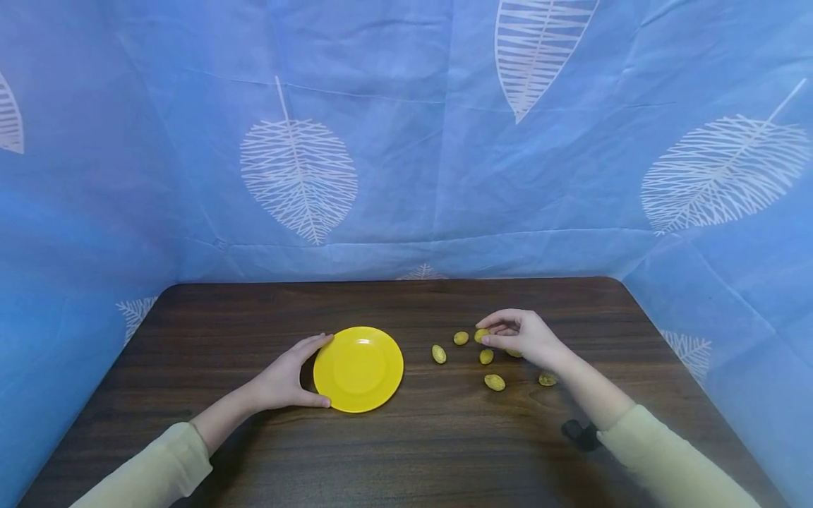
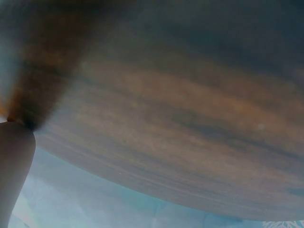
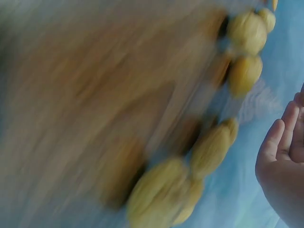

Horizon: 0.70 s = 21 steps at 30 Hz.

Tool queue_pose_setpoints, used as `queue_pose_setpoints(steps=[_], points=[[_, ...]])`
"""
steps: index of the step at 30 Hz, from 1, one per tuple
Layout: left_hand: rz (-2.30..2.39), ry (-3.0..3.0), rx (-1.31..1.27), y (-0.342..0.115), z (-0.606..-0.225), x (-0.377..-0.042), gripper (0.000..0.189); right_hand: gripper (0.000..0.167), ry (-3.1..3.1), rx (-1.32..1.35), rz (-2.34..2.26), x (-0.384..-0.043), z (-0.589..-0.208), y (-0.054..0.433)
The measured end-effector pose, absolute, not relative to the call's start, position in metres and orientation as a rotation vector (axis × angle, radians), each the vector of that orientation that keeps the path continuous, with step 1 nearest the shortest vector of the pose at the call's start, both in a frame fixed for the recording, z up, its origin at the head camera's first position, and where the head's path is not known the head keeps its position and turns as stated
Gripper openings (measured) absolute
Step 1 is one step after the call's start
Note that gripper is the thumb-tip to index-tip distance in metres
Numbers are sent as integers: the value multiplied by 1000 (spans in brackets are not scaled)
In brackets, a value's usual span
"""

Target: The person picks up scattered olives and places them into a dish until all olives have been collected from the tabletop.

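Right of centre in the head view: right hand [image 1: 522,337] has a small yellow oval piece [image 1: 480,335] pinched between thumb and fingertips. Can't tell whether it's off the table [image 1: 406,455]. Left of centre: yellow plate [image 1: 358,369], left hand [image 1: 284,381] spread at its left edge, fingers high and thumb low, touching the rim.

Risks, my read:
- Slip: piece is small and rounded, so an off-centre pinch could squirt it out. Right wrist view is too blurred to check contact.
- Knock-on: other oval pieces [image 1: 486,357] lie just beside the pinch, one partly hidden by the hand. A low sideways sweep could roll them.
- Brush: lower-right oval piece [image 1: 547,379] sits just beside the right forearm [image 1: 593,386] in the frame; dropping the wrist might nudge it.
- Plate: touched from the left only. A shove from the fingers could slide it right; heavy pressure on the rim could tip it. Left wrist view shows mostly table, blurred, so can't tell how firmly it's braced.
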<state>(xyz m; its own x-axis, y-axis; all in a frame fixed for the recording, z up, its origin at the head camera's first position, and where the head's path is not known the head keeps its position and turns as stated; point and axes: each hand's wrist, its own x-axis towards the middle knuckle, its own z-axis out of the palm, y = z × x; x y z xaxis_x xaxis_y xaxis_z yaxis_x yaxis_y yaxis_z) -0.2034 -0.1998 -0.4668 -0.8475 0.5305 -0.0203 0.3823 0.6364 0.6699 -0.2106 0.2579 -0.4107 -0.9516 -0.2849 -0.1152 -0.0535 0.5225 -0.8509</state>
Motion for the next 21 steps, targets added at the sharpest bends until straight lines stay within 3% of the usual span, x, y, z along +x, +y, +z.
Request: queue_pose_setpoints(steps=[21], points=[[1007,2623,737,-201,-468,-206,108,27,2295,-387,-1492,-211,-416,155]])
